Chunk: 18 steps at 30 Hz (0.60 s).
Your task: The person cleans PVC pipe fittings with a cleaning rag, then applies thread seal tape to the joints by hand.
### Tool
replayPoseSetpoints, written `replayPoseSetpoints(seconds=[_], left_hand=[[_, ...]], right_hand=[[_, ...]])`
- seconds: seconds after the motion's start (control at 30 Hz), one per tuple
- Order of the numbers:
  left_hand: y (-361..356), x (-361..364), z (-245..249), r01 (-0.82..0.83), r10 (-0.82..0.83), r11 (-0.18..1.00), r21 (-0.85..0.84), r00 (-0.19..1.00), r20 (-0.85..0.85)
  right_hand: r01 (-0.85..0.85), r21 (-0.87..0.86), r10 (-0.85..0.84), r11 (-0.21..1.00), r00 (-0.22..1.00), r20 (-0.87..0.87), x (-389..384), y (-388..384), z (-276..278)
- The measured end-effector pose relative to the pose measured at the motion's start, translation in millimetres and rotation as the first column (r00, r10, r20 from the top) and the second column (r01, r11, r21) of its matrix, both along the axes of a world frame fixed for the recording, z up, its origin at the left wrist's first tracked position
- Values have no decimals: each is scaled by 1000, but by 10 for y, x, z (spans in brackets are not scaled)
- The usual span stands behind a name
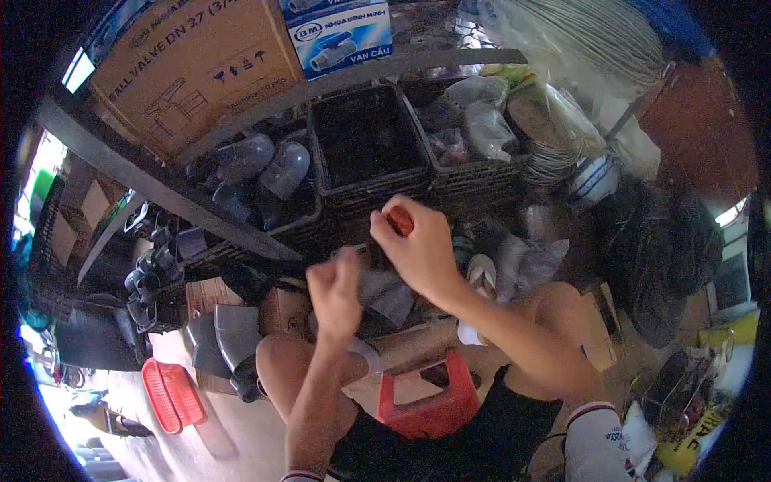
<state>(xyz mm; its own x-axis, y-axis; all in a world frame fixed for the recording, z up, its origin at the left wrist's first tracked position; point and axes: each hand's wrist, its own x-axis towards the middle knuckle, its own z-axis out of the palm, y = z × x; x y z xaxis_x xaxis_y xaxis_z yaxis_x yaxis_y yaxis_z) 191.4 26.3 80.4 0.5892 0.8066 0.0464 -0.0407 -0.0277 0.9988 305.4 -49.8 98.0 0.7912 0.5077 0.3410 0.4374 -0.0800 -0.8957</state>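
Note:
My right hand is raised in front of the black crates, its fingers curled round a small red object. Only a piece of that object shows between thumb and forefinger, so I cannot tell its kind. Lower and to the left, my left hand is closed in a fist with the thumb side up, blurred by motion. Whatever it may grip is hidden. The two hands are apart. Below them, between my knees, stands a red plastic stool.
Ahead are a black crate and another with grey pipe fittings. Cardboard box sits on the shelf above. Plastic bags fill the right crate. Grey elbow pipes and a red basket lie on the floor at left.

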Motion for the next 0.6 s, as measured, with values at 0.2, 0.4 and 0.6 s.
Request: replayPoseSetpoints(seconds=[0.2,0.4,0.6], left_hand=[[106,-137,78,62,-82,979,-193,992,-95],[66,-35,103,-83,113,952,-296,990,86],[-8,130,132,-337,405,848,-409,910,91]], right_hand=[[26,-21,-27,999,999,-40,79,12,27],[-37,-19,34,999,991,-132,-99,-64,67],[16,-38,-25,999,964,-263,-98,-83,-19]])
